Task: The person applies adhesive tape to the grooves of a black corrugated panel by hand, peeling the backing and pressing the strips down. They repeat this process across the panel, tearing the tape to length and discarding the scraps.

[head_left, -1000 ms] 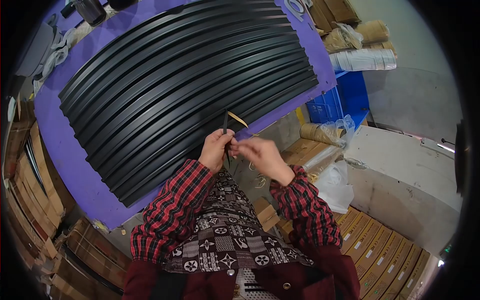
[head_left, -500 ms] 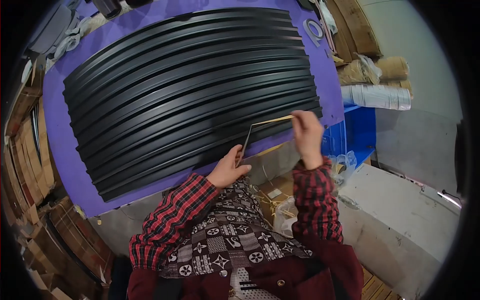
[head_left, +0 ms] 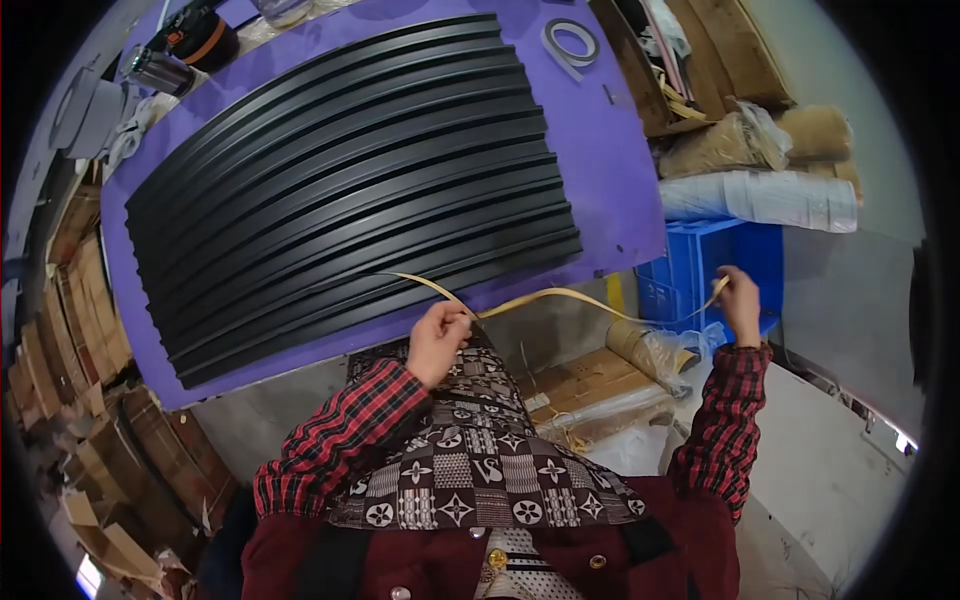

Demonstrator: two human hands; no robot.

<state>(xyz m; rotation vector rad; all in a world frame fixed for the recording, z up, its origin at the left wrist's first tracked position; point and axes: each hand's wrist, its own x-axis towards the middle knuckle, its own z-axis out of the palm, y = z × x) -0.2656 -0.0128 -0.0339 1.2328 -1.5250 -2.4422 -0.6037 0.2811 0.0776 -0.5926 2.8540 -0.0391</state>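
Note:
A thin pale-yellow strip point(head_left: 545, 293) runs in a loose wave between my two hands. My left hand point(head_left: 437, 345), closed in a pinch, grips it in front of the table's near edge. One end curls up past those fingers over the black ribbed panels point(head_left: 350, 180), where its tip looks darker. Far out to the right, my right hand point(head_left: 740, 305) pinches the other end near a blue crate. The ribbed panels lie side by side on the purple tabletop point(head_left: 610, 170).
A roll of grey tape point(head_left: 570, 48) lies at the table's far right. Behind the panels stand a metal can point(head_left: 160, 72) and a dark container point(head_left: 202, 40). The blue crate point(head_left: 755, 265) and wrapped rolls point(head_left: 765, 200) are at right; cardboard boxes point(head_left: 165, 440) fill the left.
My right hand has moved outward to the right, drawing the strip out into a long wave. My left hand has shifted slightly left and closed. The view has turned right.

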